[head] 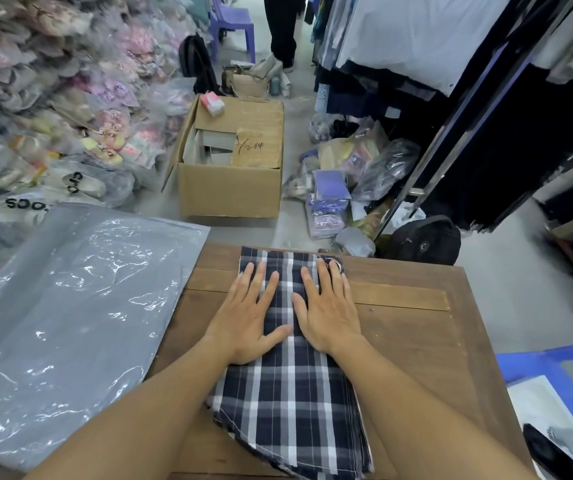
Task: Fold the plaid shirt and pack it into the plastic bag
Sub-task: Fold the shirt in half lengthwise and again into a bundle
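The plaid shirt [292, 400], navy with white checks, lies folded into a long narrow strip down the middle of the wooden table [416, 341]. My left hand [247, 313] rests flat on its far half, fingers spread. Beside it my right hand [330, 310] also presses flat on the cloth, fingertips near the collar at the far right corner. Neither hand holds anything. A stack of clear plastic bags [66, 327] lies to the left, overhanging the table's left edge.
A cardboard box [233, 161] stands on the floor beyond the table. Bagged shoes are piled at the left, hanging clothes at the right. A black backpack [427, 240] sits past the table's far right corner. A phone [548, 455] lies at bottom right. A person's legs stand far back.
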A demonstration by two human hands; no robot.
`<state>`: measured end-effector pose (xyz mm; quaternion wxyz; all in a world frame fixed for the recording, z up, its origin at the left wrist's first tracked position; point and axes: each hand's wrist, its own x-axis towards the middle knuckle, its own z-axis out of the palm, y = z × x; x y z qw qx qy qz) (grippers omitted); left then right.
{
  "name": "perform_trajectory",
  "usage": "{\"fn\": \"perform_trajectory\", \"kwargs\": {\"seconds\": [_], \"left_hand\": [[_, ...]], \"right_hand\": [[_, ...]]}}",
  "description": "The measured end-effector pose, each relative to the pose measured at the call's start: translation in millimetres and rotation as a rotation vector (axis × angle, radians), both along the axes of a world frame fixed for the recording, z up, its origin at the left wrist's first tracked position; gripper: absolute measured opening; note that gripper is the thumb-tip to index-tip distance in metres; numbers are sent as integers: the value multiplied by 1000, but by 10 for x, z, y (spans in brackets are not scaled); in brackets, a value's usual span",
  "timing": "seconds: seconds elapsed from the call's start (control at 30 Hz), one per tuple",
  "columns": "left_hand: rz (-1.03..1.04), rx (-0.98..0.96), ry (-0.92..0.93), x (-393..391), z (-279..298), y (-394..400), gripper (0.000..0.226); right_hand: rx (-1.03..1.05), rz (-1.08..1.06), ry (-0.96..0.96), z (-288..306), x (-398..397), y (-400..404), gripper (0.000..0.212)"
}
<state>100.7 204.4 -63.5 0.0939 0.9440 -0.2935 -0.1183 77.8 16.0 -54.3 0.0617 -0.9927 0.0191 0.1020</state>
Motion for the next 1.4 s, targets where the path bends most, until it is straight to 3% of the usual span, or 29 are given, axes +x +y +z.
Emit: {"fn": "perform_trajectory", "kwargs": {"seconds": [0.33, 0.43, 0.53, 0.8, 0.9, 0.97, 1.03, 1.13, 1.27, 1.4], "left_hand": [[-61, 16, 279, 132, 205, 49, 144], [-81, 50, 315, 168, 235, 55, 151], [-85, 64, 283, 155, 216, 41, 154], [-74, 89, 218, 111, 182, 19, 151], [-69, 174, 241, 121, 271, -29, 152], [-7, 176, 258, 186, 378, -87, 140], [101, 60, 239, 331, 500, -174, 106], [228, -131, 78, 607, 604, -368, 54], [239, -88, 135, 884, 596, -563, 45], [187, 6, 157, 988, 511, -558, 28]], "right_hand": [[71, 112, 125, 11, 122, 32, 59], [113, 77, 38, 135, -45, 37, 63], [102, 84, -45, 243, -431, 75, 66], [29, 81, 50, 11, -887, 135, 70], [98, 70, 36, 81, -895, 134, 72], [223, -90, -58, 171, -965, 126, 69], [294, -316, -172, 246, -1093, 92, 53], [425, -533, -68, 343, -1298, 7, 44], [631, -707, 115, 472, -1339, -105, 56], [585, -692, 176, 449, -1260, -113, 41]]}}
